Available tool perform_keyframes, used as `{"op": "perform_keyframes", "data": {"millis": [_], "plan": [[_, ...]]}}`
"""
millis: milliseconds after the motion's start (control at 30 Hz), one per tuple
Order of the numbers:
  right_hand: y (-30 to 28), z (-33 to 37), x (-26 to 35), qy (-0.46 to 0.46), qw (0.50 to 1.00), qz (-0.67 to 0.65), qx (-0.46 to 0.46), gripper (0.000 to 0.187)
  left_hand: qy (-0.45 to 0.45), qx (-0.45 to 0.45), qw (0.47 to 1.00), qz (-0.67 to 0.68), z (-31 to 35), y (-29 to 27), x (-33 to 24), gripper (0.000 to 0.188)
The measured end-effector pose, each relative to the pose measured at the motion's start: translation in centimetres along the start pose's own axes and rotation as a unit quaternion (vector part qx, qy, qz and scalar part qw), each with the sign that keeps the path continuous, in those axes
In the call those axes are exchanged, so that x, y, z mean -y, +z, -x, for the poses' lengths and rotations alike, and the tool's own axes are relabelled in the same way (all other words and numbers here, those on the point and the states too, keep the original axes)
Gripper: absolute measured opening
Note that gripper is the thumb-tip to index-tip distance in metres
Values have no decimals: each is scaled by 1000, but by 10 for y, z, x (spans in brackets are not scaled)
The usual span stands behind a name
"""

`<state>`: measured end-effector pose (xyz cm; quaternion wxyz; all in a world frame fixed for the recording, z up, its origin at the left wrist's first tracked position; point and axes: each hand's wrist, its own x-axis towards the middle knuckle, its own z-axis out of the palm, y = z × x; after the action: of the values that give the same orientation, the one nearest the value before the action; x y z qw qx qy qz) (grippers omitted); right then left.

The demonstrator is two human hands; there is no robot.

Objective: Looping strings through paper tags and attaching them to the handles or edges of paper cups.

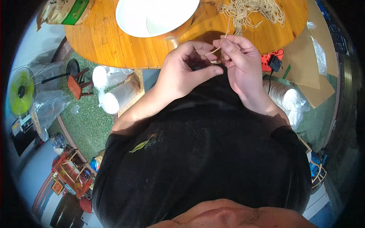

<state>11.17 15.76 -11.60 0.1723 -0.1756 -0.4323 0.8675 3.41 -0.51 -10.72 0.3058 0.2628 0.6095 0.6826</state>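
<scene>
My left hand (186,70) and my right hand (239,62) meet close together in front of my chest, at the near edge of a round wooden table (99,41). Between the fingertips of both hands runs a thin pale string (217,48), and one strand of it rises toward a loose pile of the same pale string (253,11) lying on the table's far right. A small dark thing shows under my left fingers, too hidden to name. A white bowl (152,17) sits on the table, just beyond my hands.
A printed paper bag (62,11) lies on the table's left edge. Below on the green floor covering stand stacks of white disposable cups in plastic (114,95), a small red stool (78,85), a green fan (21,91) and, at the right, cardboard sheets (308,64) and more cups (289,98).
</scene>
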Motion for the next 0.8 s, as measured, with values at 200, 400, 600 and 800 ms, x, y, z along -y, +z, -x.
{"op": "perform_keyframes", "data": {"millis": [200,400,600,800], "plan": [[4,6,-5,-36,998,27,43,17,-12,-69,998,9,4,-2,-6,10],[13,8,5,-367,865,341,29,35,111,-36,937,-329,19,-21,-16,8],[12,4,5,-332,769,483,258,29,66,-8,947,-316,29,-27,-35,9],[17,10,3,-330,789,471,217,19,33,9,953,-301,29,-35,-41,11]]}}
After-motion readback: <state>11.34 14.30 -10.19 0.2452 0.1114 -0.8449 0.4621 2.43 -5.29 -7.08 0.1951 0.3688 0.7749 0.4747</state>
